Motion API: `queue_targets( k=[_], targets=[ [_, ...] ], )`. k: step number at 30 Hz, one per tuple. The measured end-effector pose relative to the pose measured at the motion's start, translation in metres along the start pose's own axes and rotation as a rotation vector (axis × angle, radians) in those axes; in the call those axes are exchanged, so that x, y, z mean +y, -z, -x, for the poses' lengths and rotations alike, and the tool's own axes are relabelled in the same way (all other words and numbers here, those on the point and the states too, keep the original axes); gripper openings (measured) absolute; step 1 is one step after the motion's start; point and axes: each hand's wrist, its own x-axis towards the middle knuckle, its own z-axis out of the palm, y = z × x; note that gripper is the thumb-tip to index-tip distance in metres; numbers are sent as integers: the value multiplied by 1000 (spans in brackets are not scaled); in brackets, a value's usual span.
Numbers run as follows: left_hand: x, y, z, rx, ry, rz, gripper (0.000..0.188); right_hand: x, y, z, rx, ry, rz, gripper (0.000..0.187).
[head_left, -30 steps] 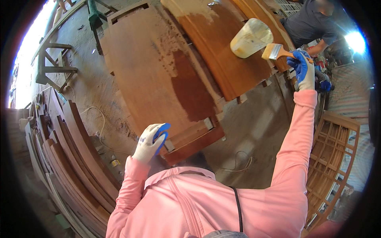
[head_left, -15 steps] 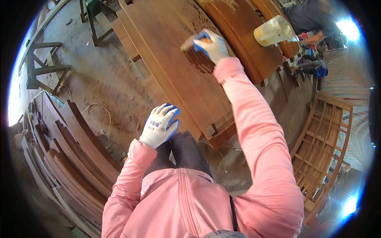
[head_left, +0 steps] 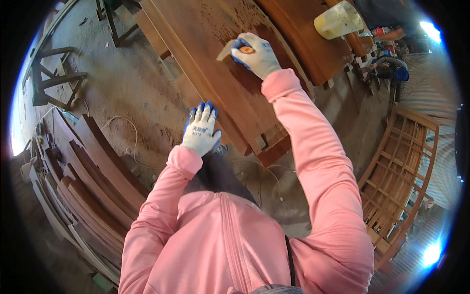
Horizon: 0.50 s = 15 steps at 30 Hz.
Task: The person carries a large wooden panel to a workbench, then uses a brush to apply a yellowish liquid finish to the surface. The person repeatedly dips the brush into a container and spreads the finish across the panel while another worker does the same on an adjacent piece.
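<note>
In a white and blue work glove, my right hand [head_left: 259, 56] grips a paintbrush [head_left: 225, 51] by its orange-brown handle. Its pale bristles point left, low over or on a large reddish-brown wooden panel [head_left: 196, 59]; whether they touch cannot be made out. Dark wet patches and streaks mark the wood beside and beyond the brush. My left hand [head_left: 199, 131], gloved alike, holds nothing. Its fingers stretch forward by the panel's left edge; contact is unclear. Beyond my right hand, a translucent container [head_left: 338, 20] with yellowish liquid stands on a neighbouring wooden piece [head_left: 306, 44].
Long curved wooden boards [head_left: 93, 181] are stacked on the left. Trestle stands [head_left: 54, 76] stand at the far left, and a cable [head_left: 132, 130] crosses the dusty floor. A slatted wooden frame [head_left: 401, 181] stands at right. Two other people [head_left: 389, 68] are at the far right.
My left hand has moved forward to the panel's edge, and its fingers have straightened. My right hand and the brush have shifted slightly left. A person at far right has moved.
</note>
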Motion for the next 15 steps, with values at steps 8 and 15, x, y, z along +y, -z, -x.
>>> queue_targets(
  k=[8,15],
  targets=[
    [1,-5,-3,28,-50,-92,70,-13,91,139,-384,-512,7,31],
    [-33,23,-9,-90,-276,-15,63,-28,-79,58,490,-36,-168,17]
  ],
)
